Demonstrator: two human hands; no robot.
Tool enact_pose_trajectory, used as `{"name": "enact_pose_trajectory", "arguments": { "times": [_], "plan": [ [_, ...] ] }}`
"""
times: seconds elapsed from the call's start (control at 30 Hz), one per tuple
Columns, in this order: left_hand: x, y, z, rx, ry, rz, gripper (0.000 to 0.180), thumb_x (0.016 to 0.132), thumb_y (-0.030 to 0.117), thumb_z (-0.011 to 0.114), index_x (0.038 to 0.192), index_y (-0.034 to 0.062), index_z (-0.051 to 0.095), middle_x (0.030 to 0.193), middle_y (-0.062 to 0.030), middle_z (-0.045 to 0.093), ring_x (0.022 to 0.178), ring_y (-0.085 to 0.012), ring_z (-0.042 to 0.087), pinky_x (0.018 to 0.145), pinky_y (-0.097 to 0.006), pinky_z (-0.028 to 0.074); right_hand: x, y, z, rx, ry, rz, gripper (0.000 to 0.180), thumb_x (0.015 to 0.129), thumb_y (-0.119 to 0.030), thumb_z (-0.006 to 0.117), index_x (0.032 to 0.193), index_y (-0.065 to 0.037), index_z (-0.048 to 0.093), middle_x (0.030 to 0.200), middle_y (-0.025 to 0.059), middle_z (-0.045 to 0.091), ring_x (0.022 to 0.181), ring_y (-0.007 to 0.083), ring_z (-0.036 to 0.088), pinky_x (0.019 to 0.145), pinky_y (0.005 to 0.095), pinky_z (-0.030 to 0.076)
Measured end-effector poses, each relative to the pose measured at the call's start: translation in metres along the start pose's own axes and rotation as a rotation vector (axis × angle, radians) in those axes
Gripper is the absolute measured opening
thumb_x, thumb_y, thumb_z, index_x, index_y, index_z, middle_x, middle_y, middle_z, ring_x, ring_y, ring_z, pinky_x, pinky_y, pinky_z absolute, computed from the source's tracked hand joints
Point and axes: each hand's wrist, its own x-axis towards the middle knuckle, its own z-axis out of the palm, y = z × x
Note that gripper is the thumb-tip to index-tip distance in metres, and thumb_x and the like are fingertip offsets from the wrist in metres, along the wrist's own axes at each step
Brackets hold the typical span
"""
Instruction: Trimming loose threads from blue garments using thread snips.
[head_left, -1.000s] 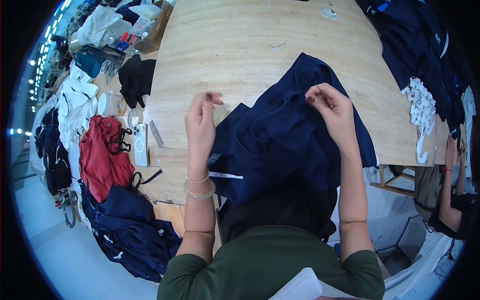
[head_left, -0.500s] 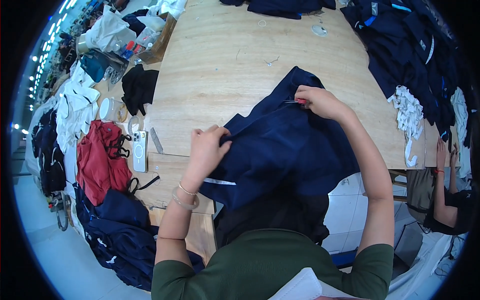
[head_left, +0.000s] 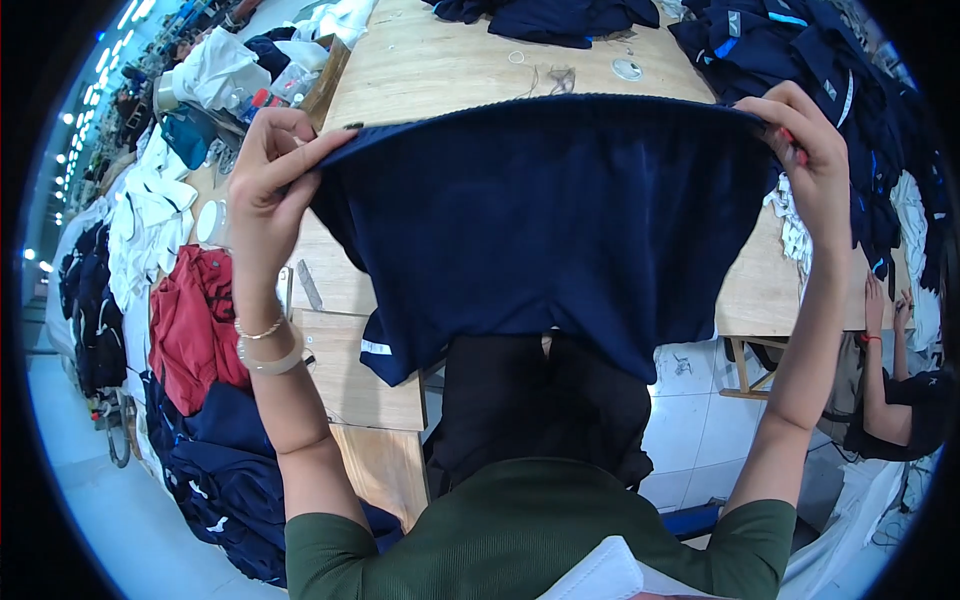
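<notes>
Garment in hand: navy shorts [head_left: 540, 220], held up and spread wide between both hands, above the near edge of the worktop [head_left: 430, 65] and in front of the person's lap; gathered waistband uppermost, legs hanging.
Left hand [head_left: 268, 178]: thumb and fingers closed in a pinch on the waistband's left end; two bracelets [head_left: 270, 350] at the wrist.
Right hand [head_left: 815, 155]: fingers bent, pinching the waistband's right end; a small red item [head_left: 793, 146] shows among them, its kind not clear from here.
Label on the garment: a white strip [head_left: 376, 348] at the lower left corner; any print too small to read.
Markings on the navy pile [head_left: 800, 60], far right: a pale rectangular tag [head_left: 735, 22], a bright blue patch [head_left: 727, 46], a long white strip [head_left: 845, 97]; lettering cannot be made out.
Markings on the dark clothes [head_left: 225, 450], lower left: small white patches, illegible.
Also noted, left: red garment [head_left: 195, 320]; thin grey strip [head_left: 309, 285] on the worktop.
Also noted, right: white ruffled bundle [head_left: 790, 228]; co-worker's hands [head_left: 873, 300] near the worktop's edge.
</notes>
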Motion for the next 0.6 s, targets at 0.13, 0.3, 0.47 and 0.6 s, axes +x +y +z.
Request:
{"name": "enact_pose_trajectory", "arguments": {
  "times": [0.13,0.3,0.47,0.6],
  "plan": [
    [-0.046,-0.001,0.071,0.42,0.234,0.228,0.042,0.07,0.001,0.065,0.102,0.0257,0.076,0.087,0.0,0.058,0.071,-0.0167,0.05,0.063,-0.03,0.039,-0.043,-0.006,0.063,-0.253,0.334,-0.062,0.042,0.069,0.012,0.062,0.104,-0.009,0.073,0.09,0.0063,0.06,0.078,0.0181,0.062,0.064,0.0265,0.05],
    [-0.137,0.016,0.142,0.446,-0.352,-0.149,0.039,0.074,-0.001,0.057,0.106,0.0157,0.072,0.113,-0.0032,0.058,0.113,-0.0189,0.051,0.099,-0.044,0.031,-0.134,0.005,0.154,-0.205,-0.211,0.388,0.047,0.072,0.014,0.054,0.107,-0.012,0.07,0.11,0.0078,0.065,0.097,0.027,0.066,0.081,0.0327,0.053],
    [-0.09,0.071,0.141,0.199,-0.104,-0.304,0.046,0.069,-0.014,0.048,0.107,0.0043,0.067,0.112,-0.0095,0.061,0.11,-0.0255,0.057,0.097,-0.035,0.039,-0.102,-0.011,0.146,0.308,0.078,0.468,0.035,0.083,0.008,0.052,0.11,-0.006,0.068,0.103,0.009,0.069,0.078,0.0187,0.064,0.068,0.0261,0.05],
    [-0.067,0.085,0.194,-0.644,0.003,-0.555,0.039,0.078,-0.017,0.038,0.107,-0.0022,0.059,0.103,-0.0134,0.063,0.087,-0.0169,0.064,0.073,-0.026,0.05,-0.052,-0.031,0.18,1.143,0.267,0.647,0.023,0.095,-0.009,0.049,0.108,0.0,0.066,0.091,0.0067,0.068,0.06,0.0042,0.044,0.055,0.0187,0.037]
  ]
}}
